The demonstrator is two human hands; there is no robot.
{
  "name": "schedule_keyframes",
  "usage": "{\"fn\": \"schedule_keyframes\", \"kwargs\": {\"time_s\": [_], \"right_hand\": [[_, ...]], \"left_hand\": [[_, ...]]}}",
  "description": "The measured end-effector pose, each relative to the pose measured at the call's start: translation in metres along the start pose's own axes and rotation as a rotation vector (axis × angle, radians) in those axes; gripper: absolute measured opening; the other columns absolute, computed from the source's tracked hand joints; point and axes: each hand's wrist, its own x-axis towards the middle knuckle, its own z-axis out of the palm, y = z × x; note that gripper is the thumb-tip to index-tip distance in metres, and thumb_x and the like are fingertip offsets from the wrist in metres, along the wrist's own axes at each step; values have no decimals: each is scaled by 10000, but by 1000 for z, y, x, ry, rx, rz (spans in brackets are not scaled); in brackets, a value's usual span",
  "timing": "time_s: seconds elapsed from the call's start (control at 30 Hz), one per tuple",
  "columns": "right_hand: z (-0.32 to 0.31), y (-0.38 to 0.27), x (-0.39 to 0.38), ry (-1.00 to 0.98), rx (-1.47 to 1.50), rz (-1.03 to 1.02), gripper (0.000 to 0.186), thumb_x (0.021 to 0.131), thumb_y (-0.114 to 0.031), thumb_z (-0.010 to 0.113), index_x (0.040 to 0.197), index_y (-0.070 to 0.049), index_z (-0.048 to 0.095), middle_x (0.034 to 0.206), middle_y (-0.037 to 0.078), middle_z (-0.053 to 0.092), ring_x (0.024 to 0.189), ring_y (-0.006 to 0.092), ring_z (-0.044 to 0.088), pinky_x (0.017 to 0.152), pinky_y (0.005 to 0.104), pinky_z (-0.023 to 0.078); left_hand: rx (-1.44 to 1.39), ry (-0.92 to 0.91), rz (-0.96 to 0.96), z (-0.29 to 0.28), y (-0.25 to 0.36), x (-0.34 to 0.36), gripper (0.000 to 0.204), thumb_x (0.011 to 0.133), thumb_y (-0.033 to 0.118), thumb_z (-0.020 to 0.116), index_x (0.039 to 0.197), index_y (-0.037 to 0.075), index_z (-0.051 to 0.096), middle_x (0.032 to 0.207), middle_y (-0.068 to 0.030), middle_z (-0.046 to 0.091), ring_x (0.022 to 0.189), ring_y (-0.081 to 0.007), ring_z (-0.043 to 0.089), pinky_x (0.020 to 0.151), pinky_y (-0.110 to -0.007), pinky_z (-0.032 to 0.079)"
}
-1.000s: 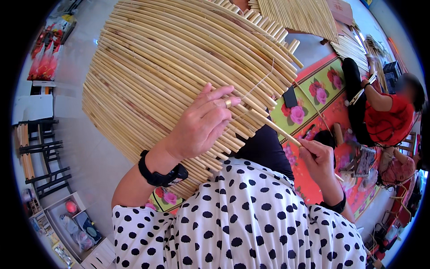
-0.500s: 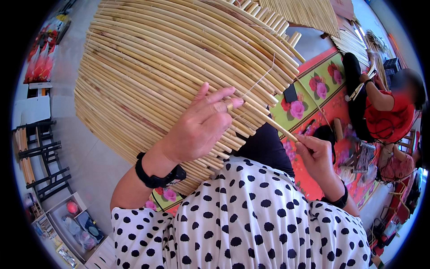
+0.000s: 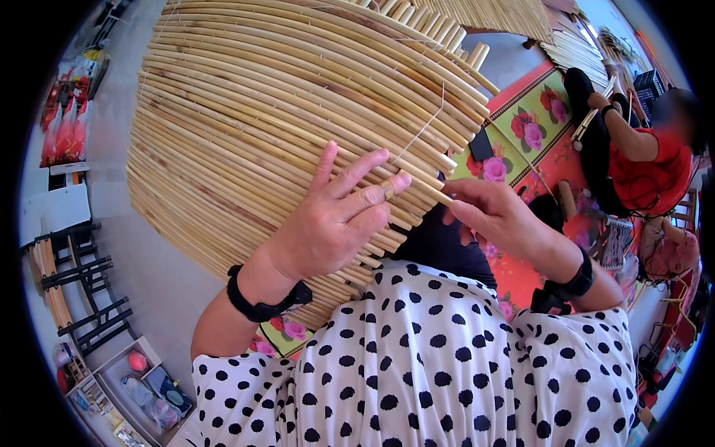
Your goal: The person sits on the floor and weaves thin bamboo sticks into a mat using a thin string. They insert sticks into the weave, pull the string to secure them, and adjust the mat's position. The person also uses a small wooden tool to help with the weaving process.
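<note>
A large mat of pale yellow reed sticks (image 3: 261,112), stitched with thin thread, spreads across the upper middle. My left hand (image 3: 337,216) lies open on its lower right part, fingers spread over the sticks, a gold ring on one finger. A thin loose thread (image 3: 418,132) crosses the sticks above it. At the right edge of the mat, my right hand (image 3: 497,222) pinches the end of a stick (image 3: 424,182) that lies among the others, just right of my left fingertips.
A person in red (image 3: 648,177) holding sticks and another person (image 3: 669,249) are at right, on floral mats (image 3: 532,127) with a dark flat object (image 3: 480,145). More reed matting (image 3: 491,16) lies behind. Black metal frames (image 3: 74,290) and a storage box (image 3: 145,376) stand at left.
My right hand has moved up and left to the mat's edge, and the stick in it sticks out much less. My left hand stays on the mat, fingers a little more spread.
</note>
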Motion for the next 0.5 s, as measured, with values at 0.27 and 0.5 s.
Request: {"fn": "schedule_keyframes", "kwargs": {"time_s": [0.27,0.5], "right_hand": [[-1,4,23,-64,28,71,272,940,-231,537,833,14,590,663,6,535,559,66,462,499,231,390],[0,5,25,2,-52,-10,273,922,-220,572,782,12,607,606,-5,505,564,52,430,496,237,361]], "left_hand": [[-10,-6,-47,4,0,0,88,793,11,569,753,58,506,1193,-81,612,1237,-324,453,1123,-495,71],[-9,-6,-46,4,-3,3,80,778,0,569,765,54,511,1186,-75,615,1245,-313,442,1128,-479,45]]}}
